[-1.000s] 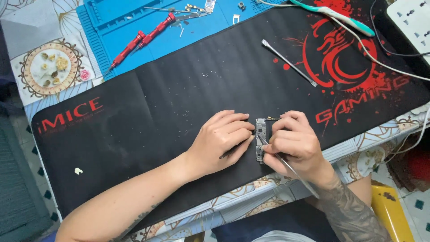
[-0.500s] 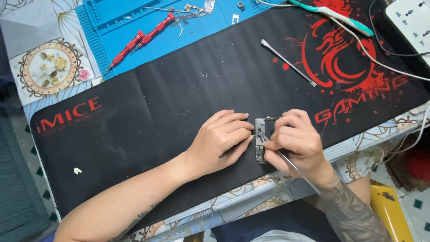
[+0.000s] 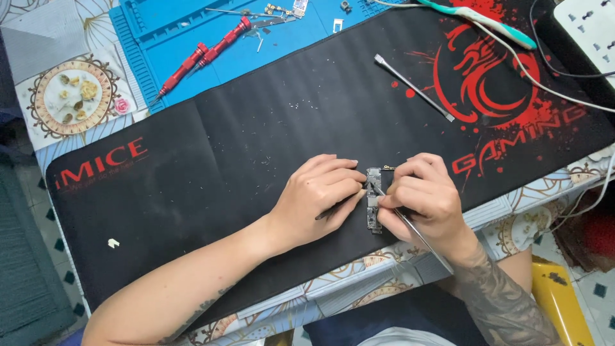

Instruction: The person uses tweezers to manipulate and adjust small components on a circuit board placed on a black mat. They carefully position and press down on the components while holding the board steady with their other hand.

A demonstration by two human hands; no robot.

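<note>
The left hand (image 3: 317,195) is pinching a thin dark tool, probably tweezers, with fingers curled together and tips lying against the left edge of a small circuit board (image 3: 373,206). The right hand (image 3: 419,198) is closing its fingers around a slim metal probe (image 3: 416,234), whose tip is resting on the board's upper part. The board is lying flat near the front edge of the black desk mat (image 3: 256,128), between the two hands. Judged by its look, it is light, stiff and thin, yet fragile: it is best steadied by its bare edges, never by the populated face, and likely to skate on the mat if pushed. A second metal tool (image 3: 413,88) and two red screwdrivers (image 3: 205,54) are lying well apart, further back.
</note>
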